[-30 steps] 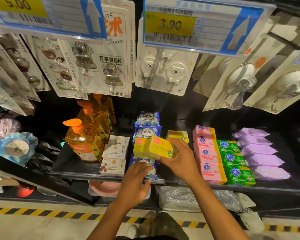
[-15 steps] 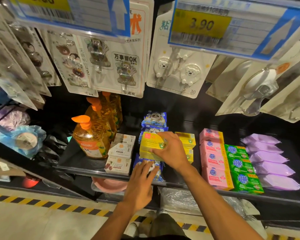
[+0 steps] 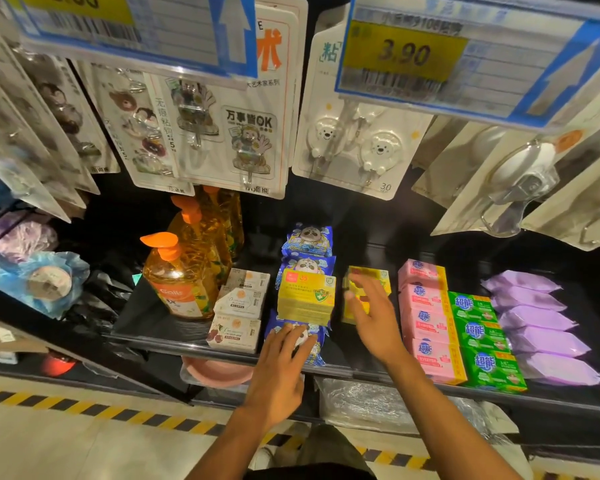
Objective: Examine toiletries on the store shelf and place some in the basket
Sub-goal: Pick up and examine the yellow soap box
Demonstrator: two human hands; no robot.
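Yellow box (image 3: 307, 299) lies atop blue packs (image 3: 308, 239), mid-shelf; likely light, stiff carton, maybe slick, so pinch across long edges. Left hand (image 3: 279, 368) fingers straight, resting on blue packs, gripping nothing. Right hand (image 3: 373, 317) spread, empty, just beside box

Black store shelf (image 3: 136, 318), pale floor (image 3: 49, 448), yellow-black hazard stripe (image 3: 84, 408)

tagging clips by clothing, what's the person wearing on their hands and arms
Nothing that shows. The left hand and right hand are ungloved, with no rings I can make out, though the right one is motion-blurred. The left forearm and right forearm have no sleeves, watch or bracelet in frame.
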